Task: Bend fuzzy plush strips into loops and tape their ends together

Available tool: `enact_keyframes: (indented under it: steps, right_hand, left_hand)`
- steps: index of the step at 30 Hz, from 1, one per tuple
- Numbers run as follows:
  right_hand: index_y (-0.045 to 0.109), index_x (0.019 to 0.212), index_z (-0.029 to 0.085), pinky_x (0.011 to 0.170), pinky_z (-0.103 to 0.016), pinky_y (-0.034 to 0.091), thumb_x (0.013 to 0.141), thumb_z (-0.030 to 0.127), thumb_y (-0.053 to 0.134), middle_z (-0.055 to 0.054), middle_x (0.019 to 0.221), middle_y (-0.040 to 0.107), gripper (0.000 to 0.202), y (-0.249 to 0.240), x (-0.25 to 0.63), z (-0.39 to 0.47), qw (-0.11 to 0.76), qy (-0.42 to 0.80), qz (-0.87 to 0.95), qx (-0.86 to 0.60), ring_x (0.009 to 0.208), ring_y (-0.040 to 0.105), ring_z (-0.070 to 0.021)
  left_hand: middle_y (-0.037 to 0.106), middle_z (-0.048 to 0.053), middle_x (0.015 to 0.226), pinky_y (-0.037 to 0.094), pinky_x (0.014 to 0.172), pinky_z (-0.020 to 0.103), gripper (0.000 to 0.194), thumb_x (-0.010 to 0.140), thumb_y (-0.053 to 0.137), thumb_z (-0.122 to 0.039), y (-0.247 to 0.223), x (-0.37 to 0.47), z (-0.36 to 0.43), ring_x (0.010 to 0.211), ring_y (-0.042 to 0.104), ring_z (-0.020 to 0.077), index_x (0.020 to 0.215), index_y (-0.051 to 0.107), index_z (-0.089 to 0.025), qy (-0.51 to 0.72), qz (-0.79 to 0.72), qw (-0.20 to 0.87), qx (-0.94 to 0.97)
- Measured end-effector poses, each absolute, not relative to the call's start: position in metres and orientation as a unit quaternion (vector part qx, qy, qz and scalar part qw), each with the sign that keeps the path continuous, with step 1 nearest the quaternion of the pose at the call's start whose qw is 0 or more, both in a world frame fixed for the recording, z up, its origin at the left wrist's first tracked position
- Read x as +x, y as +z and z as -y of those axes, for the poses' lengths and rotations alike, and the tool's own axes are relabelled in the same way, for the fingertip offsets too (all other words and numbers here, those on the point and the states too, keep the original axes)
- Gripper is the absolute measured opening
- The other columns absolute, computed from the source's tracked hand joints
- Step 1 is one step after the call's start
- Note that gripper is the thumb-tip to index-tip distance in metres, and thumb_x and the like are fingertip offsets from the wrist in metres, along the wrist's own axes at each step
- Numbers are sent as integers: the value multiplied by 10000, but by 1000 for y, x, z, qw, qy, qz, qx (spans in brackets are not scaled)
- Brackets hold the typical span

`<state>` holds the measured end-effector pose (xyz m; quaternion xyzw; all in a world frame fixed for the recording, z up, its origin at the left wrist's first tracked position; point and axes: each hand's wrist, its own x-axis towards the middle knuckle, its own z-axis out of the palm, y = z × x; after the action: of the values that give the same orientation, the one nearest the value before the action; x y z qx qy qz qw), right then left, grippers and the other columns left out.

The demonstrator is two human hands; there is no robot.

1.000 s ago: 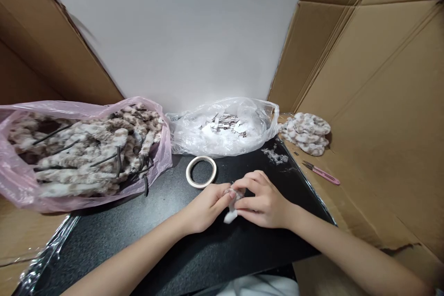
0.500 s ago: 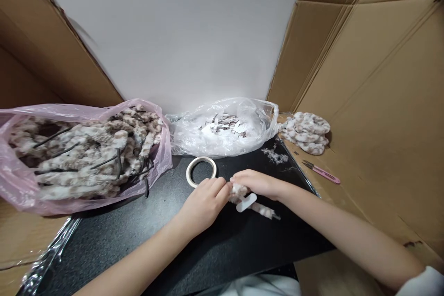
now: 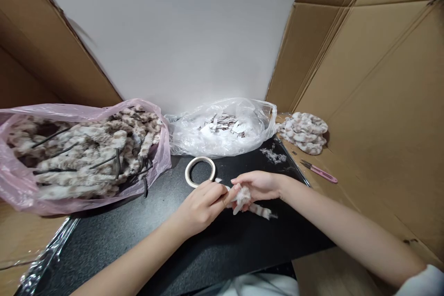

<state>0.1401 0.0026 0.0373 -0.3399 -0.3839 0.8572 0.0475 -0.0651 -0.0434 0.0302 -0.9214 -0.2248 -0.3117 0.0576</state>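
Note:
Over the black tabletop (image 3: 166, 240), both hands meet around a fluffy white-and-brown plush strip (image 3: 244, 195). My left hand (image 3: 204, 208) is closed on it, thumb and fingers pinching near its bunched part. From the other side my right hand (image 3: 262, 185) grips the same strip with curled fingers, partly hidden behind the fur. A small white card (image 3: 237, 207) pokes out below the bunched fur, seen nearly edge-on. One end of the strip trails to the right on the table. A roll of off-white tape (image 3: 188, 173) lies just beyond my left hand.
A pink bag (image 3: 166, 148) of furry strips with dark cords stands at left. Behind is a clear bag (image 3: 187, 141) holding white card pieces. At right lie a coiled furry bundle (image 3: 305, 132), pink-handled thread snips (image 3: 322, 174) and loose fluff (image 3: 273, 155). Cardboard walls (image 3: 374, 78) flank the table.
My right hand has turned so its palm and thumb show more. The furry bunch has rolled upward between the hands, and the white card has swung from face-on to nearly edge-on.

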Motion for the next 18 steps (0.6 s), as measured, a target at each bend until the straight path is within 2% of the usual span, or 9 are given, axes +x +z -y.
enact_keyframes:
  steps: [3, 7, 9, 14, 18]
  right_hand:
    - [635, 724, 113, 600, -218, 437, 736, 238, 677, -2, 623, 619, 132, 38, 136, -2, 97, 840, 391, -365, 570, 572, -96]
    - [606, 613, 122, 546, -185, 378, 589, 210, 785, 37, 549, 573, 201, 40, 131, -2, 146, 794, 410, -424, 526, 511, -60]
    - [606, 583, 125, 511, -185, 335, 552, 233, 806, 43, 529, 566, 229, 40, 129, -2, 157, 772, 429, -441, 504, 478, -53]
    - [626, 555, 128, 524, -211, 316, 505, 287, 832, 45, 518, 572, 266, 39, 126, -2, 203, 710, 501, -451, 517, 462, -63]
    - [640, 573, 129, 580, -232, 377, 482, 330, 848, 33, 559, 604, 304, 43, 128, -1, 251, 675, 529, -449, 550, 500, -83]
  left_hand:
    - [516, -6, 624, 376, 538, 241, 246, 951, 429, -165, 29, -64, 44, 565, 476, 104, 1062, 648, -185, -294, 245, 5, -924]
    - [559, 5, 668, 396, 560, 247, 293, 954, 412, -157, 25, -67, 41, 606, 508, 115, 1182, 591, -198, -310, 209, 11, -927]
    - [599, 27, 711, 411, 579, 255, 293, 957, 388, -148, 25, -69, 38, 637, 523, 127, 1171, 586, -176, -314, 173, 21, -933]
    - [643, 56, 752, 442, 631, 257, 240, 948, 414, -188, 25, -72, 32, 657, 541, 136, 898, 648, -167, -291, 204, -52, -933]
    - [664, 74, 821, 461, 696, 254, 219, 941, 428, -212, 21, -72, 31, 746, 591, 146, 938, 643, -170, -311, 231, -147, -910]
